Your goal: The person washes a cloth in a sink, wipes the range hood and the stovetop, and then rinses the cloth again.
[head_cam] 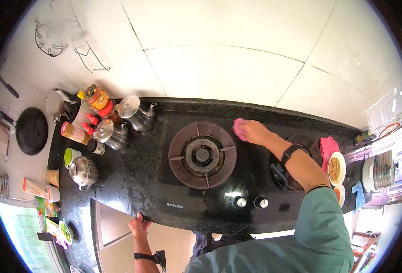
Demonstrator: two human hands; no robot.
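Observation:
My right hand [256, 132] grips a bunched pink cloth [240, 129] against the black glass gas hob [187, 201], just behind and right of the large burner. That burner has a round brown pan support [177, 146] around its metal cap [202, 155]. My right forearm passes above the second burner [279, 170] and hides part of it. At the counter's front edge rests my left hand [140, 225], holding no object, with its thumb apart from the fingers. Two silver control knobs [241, 202] sit near the front of the hob.
Metal pots with spouts [137, 117], sauce bottles and a jar [98, 97] crowd the back left of the counter. A lidded metal pot [84, 170] stands nearer. On the right are a pink mat [327, 148], a bowl of food [336, 169] and a blue cloth [358, 195].

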